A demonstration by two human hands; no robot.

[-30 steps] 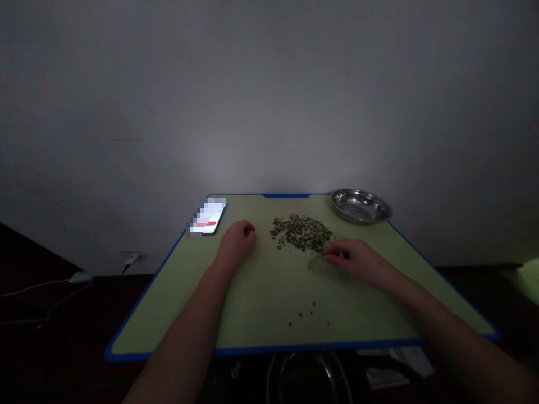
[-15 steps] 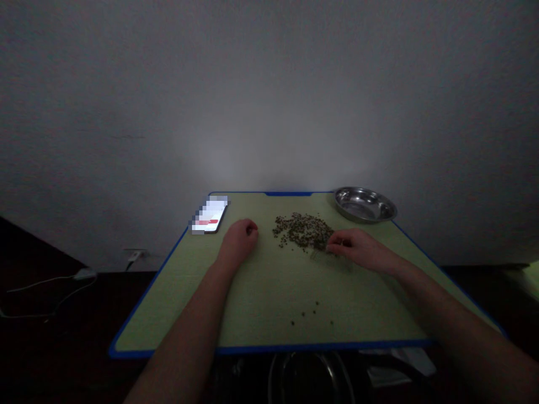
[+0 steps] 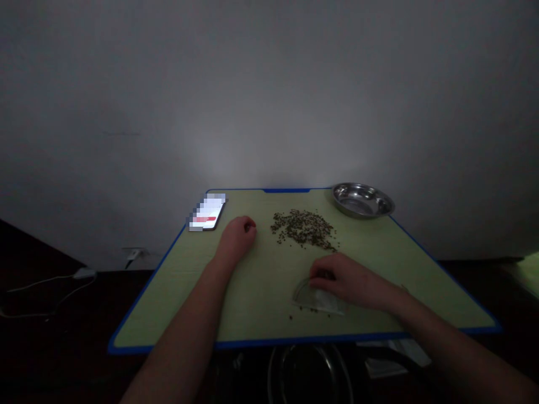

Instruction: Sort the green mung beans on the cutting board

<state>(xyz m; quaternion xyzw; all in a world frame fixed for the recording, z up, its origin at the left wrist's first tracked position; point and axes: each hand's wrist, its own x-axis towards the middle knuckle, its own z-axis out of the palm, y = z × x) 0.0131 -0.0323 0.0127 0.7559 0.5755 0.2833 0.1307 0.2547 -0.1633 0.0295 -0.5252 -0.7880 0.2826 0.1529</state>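
My right hand (image 3: 337, 280) pinches a clear half-round protractor (image 3: 322, 303) between thumb and fingers, low over the front part of the table. A few stray dark seeds (image 3: 290, 317) lie at the protractor's straight edge, some seen through or right beside it. Farther back, a loose pile of small dark seeds or grains (image 3: 304, 227) is spread on the table; their exact kind is too small to tell. My left hand (image 3: 238, 238) rests on the table left of the pile, fingers curled into a loose fist, with nothing visible in it.
A shiny metal bowl (image 3: 362, 201) stands at the table's back right corner. At the back left lies a phone (image 3: 208, 213) with its screen lit. The green table (image 3: 252, 314) has a blue rim and faces a grey wall. Below its front edge is a round, glass-like object (image 3: 309, 373).
My right hand has moved from the pile's right edge toward the table's front, bringing the protractor to the stray seeds. My left hand stays in place.
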